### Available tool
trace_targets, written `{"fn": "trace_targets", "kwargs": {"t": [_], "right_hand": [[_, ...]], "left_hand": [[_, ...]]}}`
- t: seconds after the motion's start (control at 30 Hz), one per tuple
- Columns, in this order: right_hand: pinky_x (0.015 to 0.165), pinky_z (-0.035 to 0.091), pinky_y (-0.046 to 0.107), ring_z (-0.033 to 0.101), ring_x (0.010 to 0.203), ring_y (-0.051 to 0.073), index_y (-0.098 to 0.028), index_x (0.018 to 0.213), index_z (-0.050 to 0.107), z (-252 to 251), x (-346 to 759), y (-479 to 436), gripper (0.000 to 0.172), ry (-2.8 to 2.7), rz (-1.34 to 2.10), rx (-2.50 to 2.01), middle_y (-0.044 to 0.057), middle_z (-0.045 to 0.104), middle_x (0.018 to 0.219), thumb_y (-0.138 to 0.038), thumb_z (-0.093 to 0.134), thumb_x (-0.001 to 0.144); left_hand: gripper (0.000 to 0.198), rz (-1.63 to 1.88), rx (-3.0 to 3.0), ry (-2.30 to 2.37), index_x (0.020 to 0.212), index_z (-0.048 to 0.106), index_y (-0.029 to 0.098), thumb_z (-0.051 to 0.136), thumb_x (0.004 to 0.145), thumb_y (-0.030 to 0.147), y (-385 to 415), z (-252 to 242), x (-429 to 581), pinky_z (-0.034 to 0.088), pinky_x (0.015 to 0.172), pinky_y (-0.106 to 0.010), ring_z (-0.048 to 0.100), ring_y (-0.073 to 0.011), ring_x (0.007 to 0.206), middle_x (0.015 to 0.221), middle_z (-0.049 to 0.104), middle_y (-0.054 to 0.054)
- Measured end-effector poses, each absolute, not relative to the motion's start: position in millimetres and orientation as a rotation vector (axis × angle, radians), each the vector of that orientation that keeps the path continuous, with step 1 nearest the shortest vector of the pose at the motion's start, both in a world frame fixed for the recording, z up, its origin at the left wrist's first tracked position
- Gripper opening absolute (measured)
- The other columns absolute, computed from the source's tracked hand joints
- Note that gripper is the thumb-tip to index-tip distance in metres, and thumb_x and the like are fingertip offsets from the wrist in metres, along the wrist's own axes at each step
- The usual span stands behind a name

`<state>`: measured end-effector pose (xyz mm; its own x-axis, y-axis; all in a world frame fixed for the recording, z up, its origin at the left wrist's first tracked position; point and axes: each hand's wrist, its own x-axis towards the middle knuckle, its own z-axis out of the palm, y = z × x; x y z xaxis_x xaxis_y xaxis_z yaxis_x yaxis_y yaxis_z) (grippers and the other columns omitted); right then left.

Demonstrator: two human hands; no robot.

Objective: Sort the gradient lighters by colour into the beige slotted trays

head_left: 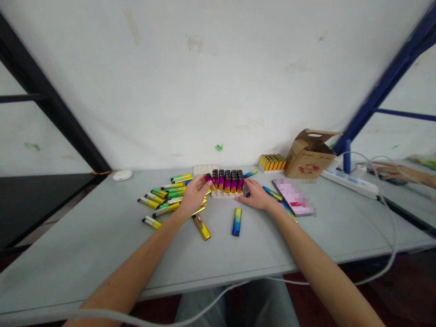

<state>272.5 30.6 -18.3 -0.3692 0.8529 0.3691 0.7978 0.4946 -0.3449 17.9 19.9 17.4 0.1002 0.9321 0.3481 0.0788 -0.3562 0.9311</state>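
A white rack (223,196) stands on the table with rows of upright purple-and-yellow lighters (227,182) in it. My left hand (195,195) pinches a purple lighter (209,179), slightly tilted, at the rack's left end. At the other end, my right hand (258,195) grips the rack's right side, its thumb along the front edge. Something dark shows by the right palm, too small to make out. Yellow and green lighters (166,209) lie in a loose pile left of my left hand. A blue-and-yellow lighter (236,221) lies in front of the rack.
Behind the rack is another white rack (204,169). Yellow lighters (272,161) fill a tray beside an opened cardboard box (308,156). A phone (293,196), power strip (350,182) and white cable (391,218) are at right; another person's hand (391,171) shows beyond. A white case (122,175) sits left.
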Motion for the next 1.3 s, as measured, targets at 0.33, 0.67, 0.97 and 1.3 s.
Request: {"fn": "trace_targets", "kwargs": {"t": [0.33,0.67,0.97,1.3], "right_hand": [[0.101,0.042,0.046,0.054,0.117,0.033,-0.007,0.127,0.052,-17,270,29,0.070,-2.230,0.157,-1.379,0.022,0.057,0.126,-0.055,0.066,0.078],[0.103,0.041,0.047,0.053,0.121,0.032,-0.015,0.126,0.057,-20,275,35,0.065,-2.237,0.161,-1.292,0.019,0.056,0.131,-0.057,0.066,0.078],[0.106,0.038,0.049,0.048,0.127,0.033,-0.013,0.124,0.059,-17,274,35,0.062,-2.268,0.129,-1.270,0.019,0.054,0.135,-0.055,0.066,0.078],[0.108,0.037,0.047,0.049,0.126,0.033,-0.011,0.119,0.063,-15,268,38,0.063,-2.227,0.150,-1.222,0.020,0.054,0.133,-0.053,0.070,0.074]], "left_hand": [[0.022,1.321,2.016,1.121,0.078,0.072,0.019,0.066,0.078,0.039,19,16,15,0.050,0.080,-0.035,0.064,-0.0219,0.082,0.084,0.071,-0.005],[0.016,1.286,1.984,1.125,0.082,0.073,0.020,0.067,0.077,0.034,20,12,23,0.048,0.080,-0.034,0.062,-0.0228,0.079,0.084,0.070,-0.006],[0.021,1.243,2.219,1.322,0.093,0.070,0.019,0.056,0.085,0.032,21,6,29,0.047,0.081,-0.034,0.062,-0.0237,0.083,0.089,0.070,-0.008],[0.013,1.257,2.102,1.495,0.084,0.071,0.022,0.061,0.080,0.029,14,9,29,0.047,0.085,-0.040,0.066,-0.0276,0.082,0.086,0.073,-0.007]]}}
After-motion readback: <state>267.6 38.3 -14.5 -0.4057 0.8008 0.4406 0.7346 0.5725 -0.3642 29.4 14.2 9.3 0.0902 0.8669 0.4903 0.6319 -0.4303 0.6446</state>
